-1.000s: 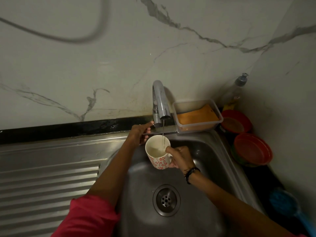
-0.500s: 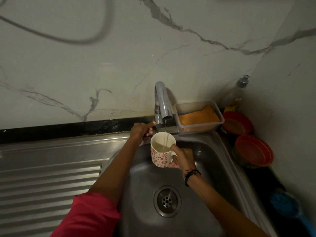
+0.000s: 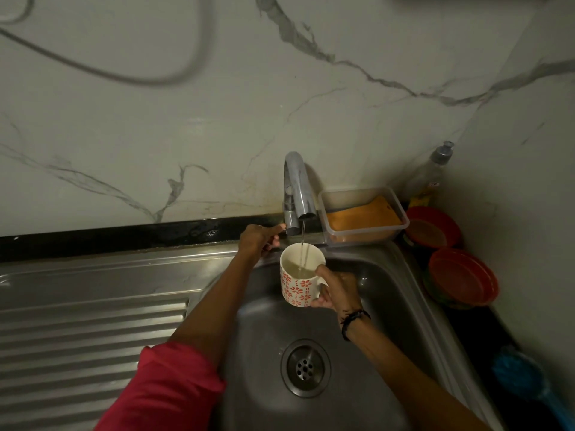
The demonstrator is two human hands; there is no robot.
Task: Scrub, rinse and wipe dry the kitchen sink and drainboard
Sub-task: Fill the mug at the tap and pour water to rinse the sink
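Just right of the frame's centre, the right hand [image 3: 337, 289] curls round the handle side of a white ceramic mug with a red flower pattern [image 3: 300, 279], keeping it upright directly under the spout of the curved chrome tap [image 3: 297, 189]. A thin stream of water [image 3: 302, 241] falls into the mug, which already holds some water; how full it is I cannot tell. I judge the mug is being filled to pour rinse water over the steel.

The left hand [image 3: 259, 239] reaches to the tap's base, fingertips at what looks like its lever; whether the fingers actually close on it I cannot tell. Placed there, it can probably regulate or stop the flow.

Below both hands lies the stainless-steel sink basin [image 3: 373, 384], its round drain strainer [image 3: 305, 368] in the lower centre, and the ribbed steel drainboard [image 3: 93, 331] fills the lower left of the frame.

Right of the tap, against the marble wall, a clear rectangular plastic tub [image 3: 401, 227] holds a folded orange cloth [image 3: 362, 217]. Further right stand a clear bottle with a grey cap [image 3: 431, 175] and two red plastic bowls [image 3: 463, 276], contents unclear. A blue brush [image 3: 522, 377] lies at the lower right edge.
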